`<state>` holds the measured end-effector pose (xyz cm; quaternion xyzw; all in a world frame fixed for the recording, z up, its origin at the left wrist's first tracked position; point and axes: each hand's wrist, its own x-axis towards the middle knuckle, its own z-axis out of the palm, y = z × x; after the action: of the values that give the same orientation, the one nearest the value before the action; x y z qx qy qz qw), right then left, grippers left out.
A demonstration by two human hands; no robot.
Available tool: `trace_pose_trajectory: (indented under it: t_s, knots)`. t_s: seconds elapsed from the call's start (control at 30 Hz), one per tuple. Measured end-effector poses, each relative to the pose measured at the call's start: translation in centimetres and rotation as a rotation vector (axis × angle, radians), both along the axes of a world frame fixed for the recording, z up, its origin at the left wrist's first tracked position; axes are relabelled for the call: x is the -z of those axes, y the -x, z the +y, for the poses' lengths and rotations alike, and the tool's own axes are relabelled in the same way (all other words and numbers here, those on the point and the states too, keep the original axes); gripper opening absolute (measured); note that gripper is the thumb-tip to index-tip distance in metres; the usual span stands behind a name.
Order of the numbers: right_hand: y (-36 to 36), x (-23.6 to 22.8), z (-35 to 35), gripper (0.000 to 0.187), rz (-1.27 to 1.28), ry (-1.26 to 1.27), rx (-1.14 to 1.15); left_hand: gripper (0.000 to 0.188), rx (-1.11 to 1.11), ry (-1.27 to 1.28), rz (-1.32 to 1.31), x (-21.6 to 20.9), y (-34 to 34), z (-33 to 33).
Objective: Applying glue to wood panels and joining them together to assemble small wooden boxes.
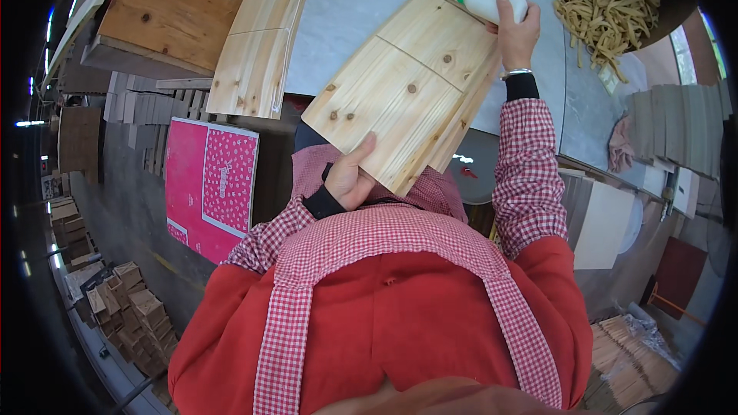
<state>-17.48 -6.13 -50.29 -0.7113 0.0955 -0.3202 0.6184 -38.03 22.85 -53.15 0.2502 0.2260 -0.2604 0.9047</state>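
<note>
A pale, knotty wooden panel (411,88) with a groove across it lies tilted before me, its far part over the table and its near corner close to my apron. My left hand (351,177) grips the panel's near edge, thumb on the top face and fingers underneath. In my right hand (518,33) is a white squeeze bottle (484,4) with a green nozzle. The bottle lies nearly level, and its nozzle points left at the panel's far end. A second board edge shows beneath the panel on its right side.
Similar wooden panels (257,46) lie at the table's left, beside a large wooden box (173,11). The grey-white table (338,8) carries a heap of thin wood strips (607,4) at the far right. A pink carton (211,184) stands at left. Stacked boards (676,127) stand at right.
</note>
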Motion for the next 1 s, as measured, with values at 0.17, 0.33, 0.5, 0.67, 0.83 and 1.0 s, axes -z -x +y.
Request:
trace_pose_trajectory:
  t_s: [0.17, 0.33, 0.5, 0.67, 0.83, 1.0]
  knots:
    - [-1.7, 1.0, 0.3, 0.053, -0.003, 0.297, 0.049, 0.056, -0.015, -0.035, -0.025, 0.4, 0.0, -0.3]
    - [-1.3, -0.5, 0.8, 0.053, 0.014, 0.443, 0.047, 0.057, -0.01, -0.038, -0.018, 0.2, 0.1, -0.3]
    - [1.7, -3.1, -1.5, 0.047, 0.0, 0.61, 0.017, 0.057, 0.001, -0.031, -0.021, 0.0, 0.0, -0.4]
    - [5.7, -3.7, -5.2, 0.042, -0.05, 0.749, 0.042, 0.057, -0.009, -0.022, -0.016, -0.6, -0.2, -0.4]
    - [8.7, -4.0, -4.2, 0.041, 0.036, 0.611, 0.103, 0.059, -0.011, 0.017, -0.007, -0.5, -0.1, -0.2]
    - [9.5, -1.6, 1.4, 0.044, 0.031, 0.258, -0.035, 0.054, -0.04, -0.009, -0.03, -0.2, -0.4, -0.6]
